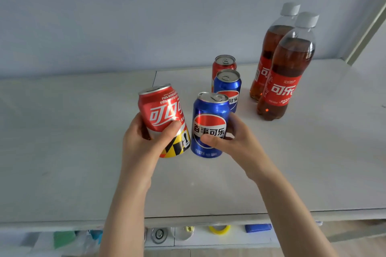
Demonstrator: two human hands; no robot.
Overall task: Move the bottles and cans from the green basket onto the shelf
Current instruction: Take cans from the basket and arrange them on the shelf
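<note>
- Fingers of left hand curl round a tilted red can; right hand wraps an upright blue can.
- Both cans low over the shelf; contact unclear.
- Placing step, I judge: level the red can, set both before the shelved blue can.

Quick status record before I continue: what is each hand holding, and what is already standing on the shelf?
left hand: grips held red can, tilted
right hand: grips held blue can, upright
contact with shelf: cannot tell for either held can
cans already shelved: rear red can, standing blue can just in front of it, both upright
bottles already shelved: rear bottle, front bottle, upright, to the right of the cans
</note>
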